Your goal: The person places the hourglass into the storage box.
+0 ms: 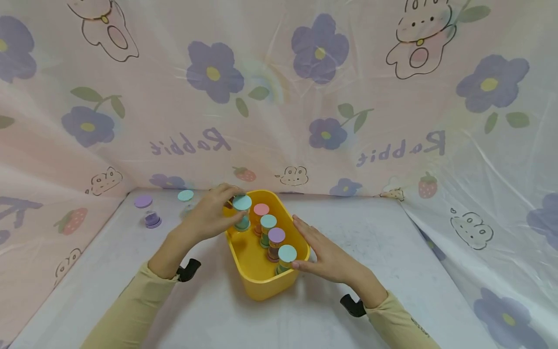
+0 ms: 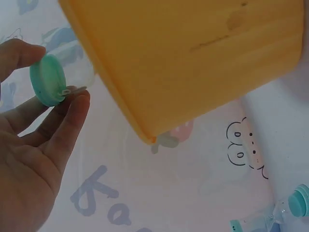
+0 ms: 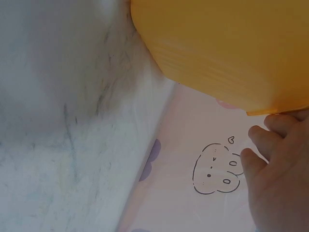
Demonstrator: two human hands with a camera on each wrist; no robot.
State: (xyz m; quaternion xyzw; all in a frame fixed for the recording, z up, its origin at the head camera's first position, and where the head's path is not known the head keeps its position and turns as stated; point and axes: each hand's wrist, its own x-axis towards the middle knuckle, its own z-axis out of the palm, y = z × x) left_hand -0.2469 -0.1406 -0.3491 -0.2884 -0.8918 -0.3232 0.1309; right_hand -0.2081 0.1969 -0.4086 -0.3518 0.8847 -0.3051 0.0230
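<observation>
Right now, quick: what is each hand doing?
Left hand: pinching a teal-capped clear plastic hourglass over the yellow plastic bin.
Right hand: open, straight fingers resting against the bin's right rim, holding nothing.

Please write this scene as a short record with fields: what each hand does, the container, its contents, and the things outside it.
left hand: the left hand pinches a teal-capped clear sand timer at the far end of the bin
right hand: the right hand rests with straight fingers on the bin's right rim
container: yellow plastic rectangular bin on a white table
contents: four more upright timers in a row, capped pink, teal, purple, teal
outside: purple-capped timer and teal-capped timer, far left
</observation>
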